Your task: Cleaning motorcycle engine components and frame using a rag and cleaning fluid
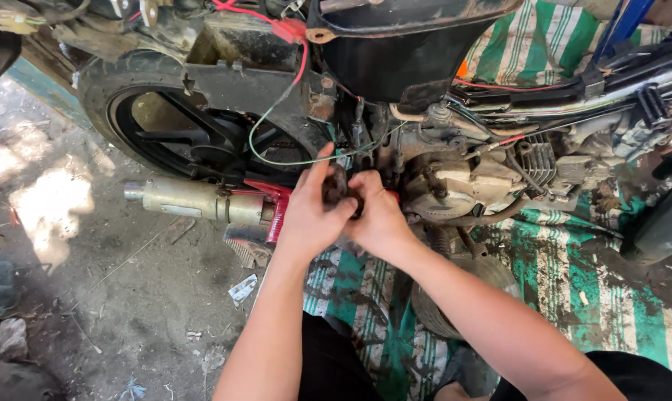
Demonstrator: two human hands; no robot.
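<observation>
Dusty, oil-stained concrete is stretching out on the left, and a green-and-white striped mat (573,289), smeared with grease, is lying under a stripped-down motorcycle seen from above. Both of the person's hands are meeting just in front of the engine (462,186). The left hand (310,215) and the right hand (377,215) are closing together around a small dark round part (339,189), fingers wrapped on it from either side; the part is mostly hidden, so it may be a cap or a bearing, and whether it is seated in the frame or free cannot be told. It is sitting beside a red bracket (276,204), near the silver exhaust pipe (202,200) and ahead of the rear wheel (172,126).

A thin green wire (276,160) is looping right above the knuckles, and a red wire (300,67) is hanging just behind it. A sudden slip could snag or pull either one. Greasy fingers could be losing their hold, letting the part drop into the dirt. Sharp engine fins nearby could be scraping a knuckle if the hands jerk.
</observation>
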